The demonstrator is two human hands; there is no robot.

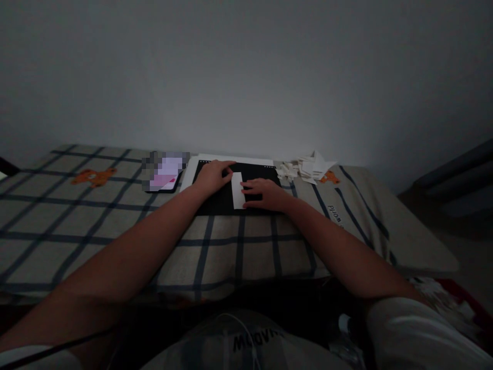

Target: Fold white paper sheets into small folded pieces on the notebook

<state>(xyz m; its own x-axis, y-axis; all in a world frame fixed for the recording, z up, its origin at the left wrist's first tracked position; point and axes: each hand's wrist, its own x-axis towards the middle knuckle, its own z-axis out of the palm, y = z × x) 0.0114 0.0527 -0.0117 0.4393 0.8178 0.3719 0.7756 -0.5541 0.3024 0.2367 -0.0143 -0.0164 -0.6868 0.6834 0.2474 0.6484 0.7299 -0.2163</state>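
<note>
A narrow white paper strip (238, 198) lies upright in view on a black sheet (215, 204) with punched holes along its far edge. My left hand (211, 177) rests over the sheet's left part, its thumb and fingers apart, tips close to the strip's upper left edge. On the other side, my right hand (267, 194) has its fingers spread, with the tips touching the strip's right edge. Neither hand grips the strip. White paper (187, 180) shows from under the black sheet at the left and back.
A phone (165, 172) with a lit, partly blurred screen lies at the left. Folded white paper pieces (308, 167) are heaped at the right. Everything rests on a checked cloth (246, 246) against a grey wall (246, 77). A clear bottle (344, 334) is below the edge.
</note>
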